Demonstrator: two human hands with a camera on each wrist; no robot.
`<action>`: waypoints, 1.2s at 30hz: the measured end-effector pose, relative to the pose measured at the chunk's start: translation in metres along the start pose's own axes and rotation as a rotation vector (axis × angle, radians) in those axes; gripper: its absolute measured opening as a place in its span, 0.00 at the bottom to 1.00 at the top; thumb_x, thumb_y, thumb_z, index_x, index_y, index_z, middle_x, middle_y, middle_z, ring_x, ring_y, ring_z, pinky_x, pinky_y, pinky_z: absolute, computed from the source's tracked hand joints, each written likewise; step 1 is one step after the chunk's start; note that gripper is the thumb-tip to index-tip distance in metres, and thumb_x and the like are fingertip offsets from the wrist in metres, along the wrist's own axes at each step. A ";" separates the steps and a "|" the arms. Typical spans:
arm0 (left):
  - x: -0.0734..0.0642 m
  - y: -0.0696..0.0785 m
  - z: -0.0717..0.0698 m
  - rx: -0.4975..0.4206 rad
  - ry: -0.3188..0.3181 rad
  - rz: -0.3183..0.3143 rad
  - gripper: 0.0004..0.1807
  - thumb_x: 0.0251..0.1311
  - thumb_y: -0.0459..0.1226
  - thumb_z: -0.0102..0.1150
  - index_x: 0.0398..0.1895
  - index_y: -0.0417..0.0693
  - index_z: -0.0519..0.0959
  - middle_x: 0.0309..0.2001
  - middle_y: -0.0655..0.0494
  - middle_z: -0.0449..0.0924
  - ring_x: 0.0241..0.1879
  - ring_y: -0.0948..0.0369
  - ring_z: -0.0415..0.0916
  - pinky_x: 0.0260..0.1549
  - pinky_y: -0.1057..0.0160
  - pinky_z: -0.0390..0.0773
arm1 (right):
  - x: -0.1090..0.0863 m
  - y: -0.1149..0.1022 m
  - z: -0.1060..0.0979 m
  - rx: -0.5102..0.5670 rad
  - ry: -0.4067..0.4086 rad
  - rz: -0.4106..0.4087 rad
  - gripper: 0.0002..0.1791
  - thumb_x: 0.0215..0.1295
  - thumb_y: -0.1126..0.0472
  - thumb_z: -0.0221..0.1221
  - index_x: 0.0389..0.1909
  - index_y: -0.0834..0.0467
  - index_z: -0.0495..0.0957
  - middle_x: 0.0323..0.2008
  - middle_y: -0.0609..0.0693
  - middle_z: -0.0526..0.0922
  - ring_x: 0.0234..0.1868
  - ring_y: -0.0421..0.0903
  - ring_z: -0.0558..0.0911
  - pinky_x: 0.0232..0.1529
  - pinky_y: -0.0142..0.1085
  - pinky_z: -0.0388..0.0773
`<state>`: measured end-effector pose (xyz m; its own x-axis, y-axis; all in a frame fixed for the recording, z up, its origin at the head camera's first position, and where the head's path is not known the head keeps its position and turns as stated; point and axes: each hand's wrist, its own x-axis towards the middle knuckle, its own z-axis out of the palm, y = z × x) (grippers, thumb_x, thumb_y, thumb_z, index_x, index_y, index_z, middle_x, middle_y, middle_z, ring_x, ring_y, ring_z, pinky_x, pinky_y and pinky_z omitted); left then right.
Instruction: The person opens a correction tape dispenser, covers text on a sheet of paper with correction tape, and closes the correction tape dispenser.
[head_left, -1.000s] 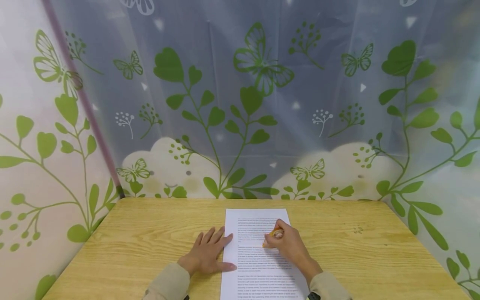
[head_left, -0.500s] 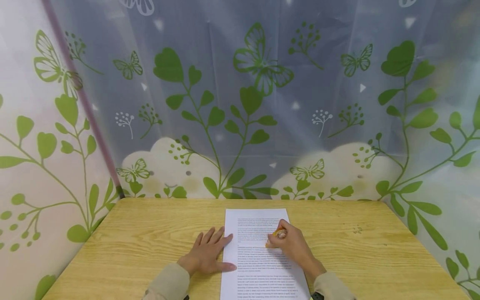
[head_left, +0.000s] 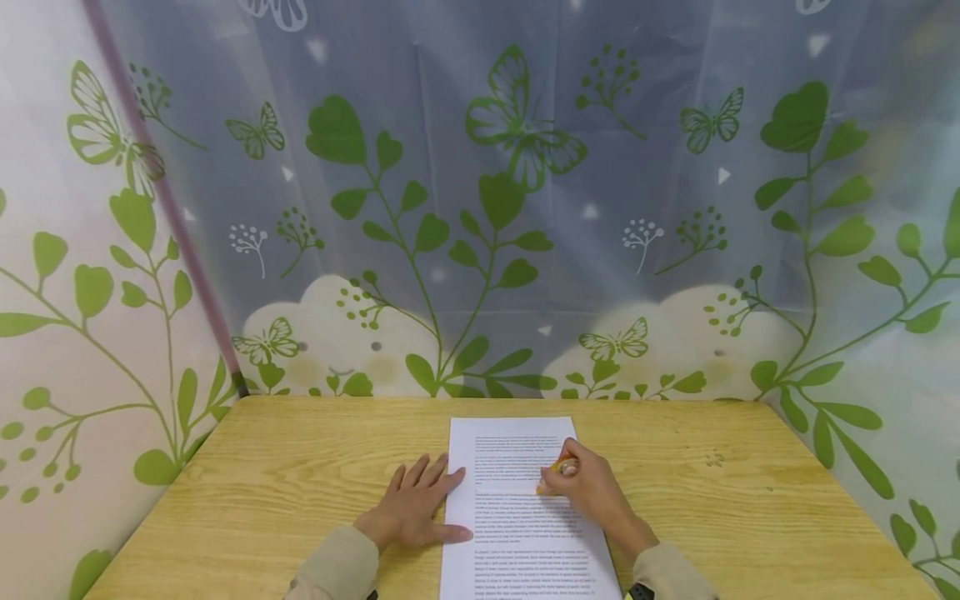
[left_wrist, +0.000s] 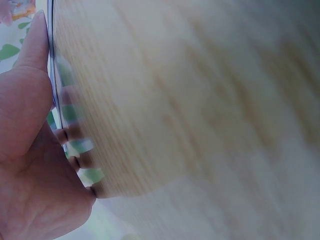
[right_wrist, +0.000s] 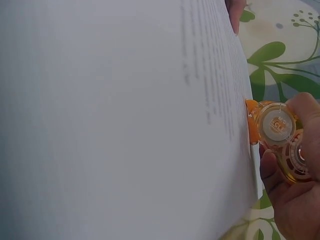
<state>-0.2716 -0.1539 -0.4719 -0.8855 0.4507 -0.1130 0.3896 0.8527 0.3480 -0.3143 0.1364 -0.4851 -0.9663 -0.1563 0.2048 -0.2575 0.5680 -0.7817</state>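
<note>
A sheet of printed paper (head_left: 459, 571) lies lengthwise on the wooden table. My right hand (head_left: 596, 487) grips an orange, see-through correction tape (right_wrist: 278, 125) between thumb and fingers, and its tip is down at the paper beside a line of text in the upper half. Round reels show through the casing in the right wrist view. My left hand (head_left: 412, 504) rests flat with fingers spread, thumb and index finger over the paper's left edge and the palm on the table. In the left wrist view the same hand (left_wrist: 35, 135) lies along the table surface.
The pale wooden table (head_left: 285, 467) extends to both sides of the paper. Behind it hangs a curtain (head_left: 420, 250) printed with green leaves and butterflies. A small dark mark (head_left: 715, 460) is on the tabletop at the right.
My right hand has slid a little to the right across the paper with the correction tape. My left hand has stayed in place at the paper's left edge.
</note>
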 end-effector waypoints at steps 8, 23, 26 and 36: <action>0.008 -0.011 0.010 -0.004 0.007 0.003 0.51 0.52 0.71 0.50 0.74 0.53 0.56 0.75 0.44 0.43 0.72 0.40 0.37 0.64 0.36 0.37 | 0.000 0.003 -0.005 0.048 -0.036 0.019 0.16 0.59 0.57 0.67 0.24 0.55 0.67 0.20 0.46 0.75 0.22 0.43 0.70 0.25 0.35 0.67; 0.011 -0.016 0.017 -0.002 0.033 -0.003 0.53 0.49 0.73 0.49 0.74 0.56 0.56 0.75 0.46 0.43 0.72 0.42 0.36 0.64 0.37 0.35 | -0.003 0.005 -0.010 0.049 -0.027 0.035 0.15 0.58 0.60 0.67 0.24 0.55 0.68 0.20 0.46 0.74 0.21 0.42 0.70 0.23 0.33 0.67; 0.007 -0.010 0.012 0.002 0.023 -0.008 0.51 0.51 0.71 0.50 0.74 0.54 0.57 0.75 0.45 0.44 0.72 0.41 0.37 0.64 0.36 0.37 | -0.003 0.006 -0.011 0.054 -0.035 0.038 0.15 0.59 0.60 0.66 0.25 0.55 0.68 0.19 0.47 0.74 0.20 0.42 0.70 0.22 0.33 0.66; 0.002 -0.003 0.004 0.004 0.015 0.001 0.50 0.53 0.68 0.52 0.73 0.52 0.57 0.74 0.43 0.45 0.71 0.40 0.39 0.64 0.35 0.40 | -0.003 0.008 -0.013 0.051 -0.022 0.035 0.15 0.58 0.60 0.67 0.24 0.55 0.67 0.18 0.47 0.72 0.19 0.41 0.69 0.20 0.32 0.66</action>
<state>-0.2731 -0.1544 -0.4766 -0.8889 0.4473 -0.0987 0.3913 0.8536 0.3439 -0.3137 0.1513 -0.4841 -0.9741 -0.1554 0.1640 -0.2224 0.5318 -0.8171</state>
